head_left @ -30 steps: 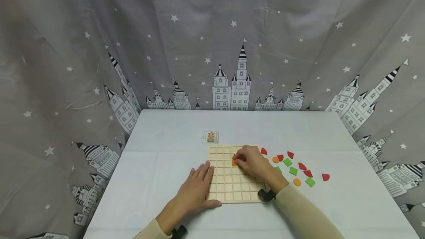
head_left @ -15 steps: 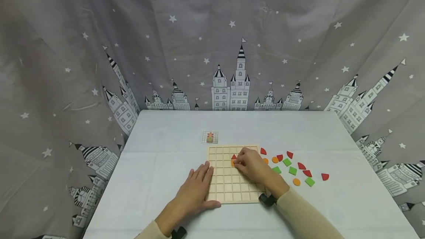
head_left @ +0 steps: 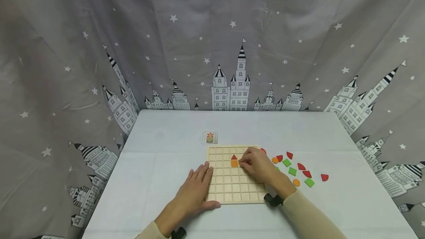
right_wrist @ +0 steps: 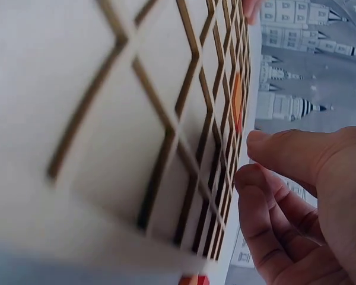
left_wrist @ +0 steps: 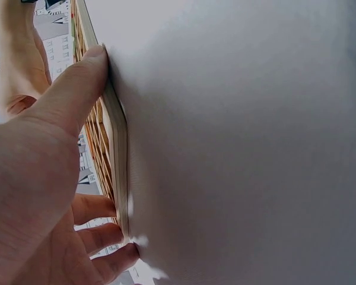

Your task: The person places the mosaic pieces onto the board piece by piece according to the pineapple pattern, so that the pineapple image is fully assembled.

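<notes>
A light wooden grid board (head_left: pixel 229 188) lies on the white table. My left hand (head_left: pixel 195 187) rests against its near left corner with fingers extended; the left wrist view has the thumb and fingertips touching the board's rim (left_wrist: pixel 121 160). In the grid, an orange square (head_left: pixel 234 163) sits just below a red triangle (head_left: pixel 234 156). My right hand (head_left: pixel 258 164) hovers over the board, right of the orange square and apart from it. Seen from the right wrist, thumb and forefinger of that hand (right_wrist: pixel 296 196) are bent with a small gap and no piece visible between them.
Right of the board lie loose pieces: red quarter-circles (head_left: pixel 324 177), green squares (head_left: pixel 292 171) and orange circles (head_left: pixel 296 182). A small pattern card (head_left: pixel 210 137) lies behind the board's left end. A grey curtain (head_left: pixel 186 40) with printed castles hangs behind the table.
My right hand has let go of the orange square and shifted slightly right, uncovering the square and the red triangle above it. My left hand stays at the board's corner.
</notes>
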The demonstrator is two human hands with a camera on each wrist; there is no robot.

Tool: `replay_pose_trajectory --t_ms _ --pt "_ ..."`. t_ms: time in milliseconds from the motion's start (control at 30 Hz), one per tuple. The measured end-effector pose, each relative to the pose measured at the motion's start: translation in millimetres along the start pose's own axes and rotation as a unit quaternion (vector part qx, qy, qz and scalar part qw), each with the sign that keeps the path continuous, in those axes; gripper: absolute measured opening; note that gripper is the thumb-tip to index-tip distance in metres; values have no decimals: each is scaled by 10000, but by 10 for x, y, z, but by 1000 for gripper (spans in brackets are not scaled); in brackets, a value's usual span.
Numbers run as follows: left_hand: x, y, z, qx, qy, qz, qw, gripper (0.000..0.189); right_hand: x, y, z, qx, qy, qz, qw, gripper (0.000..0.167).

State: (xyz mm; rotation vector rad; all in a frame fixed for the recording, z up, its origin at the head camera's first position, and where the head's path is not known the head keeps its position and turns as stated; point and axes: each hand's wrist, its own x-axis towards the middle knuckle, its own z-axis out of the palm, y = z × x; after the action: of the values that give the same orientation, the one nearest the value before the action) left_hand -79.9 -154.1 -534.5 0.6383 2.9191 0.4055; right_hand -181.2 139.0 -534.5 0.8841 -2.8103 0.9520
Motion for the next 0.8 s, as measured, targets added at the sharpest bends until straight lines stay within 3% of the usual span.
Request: replay_pose_trajectory --t_ms 133,500,800 --pt "10 0 -3 -27 10 8 10000 124 -15 107 -76 21 264 23 9996 7" --pt "8 4 5 -28 12 2 10000 124 -38 460 -324 -101 505 878 9948 26" --pt "3 13 -4 -37 -13 -28 10000 124 -48 667 -390 -191 304 1169 9925 32"
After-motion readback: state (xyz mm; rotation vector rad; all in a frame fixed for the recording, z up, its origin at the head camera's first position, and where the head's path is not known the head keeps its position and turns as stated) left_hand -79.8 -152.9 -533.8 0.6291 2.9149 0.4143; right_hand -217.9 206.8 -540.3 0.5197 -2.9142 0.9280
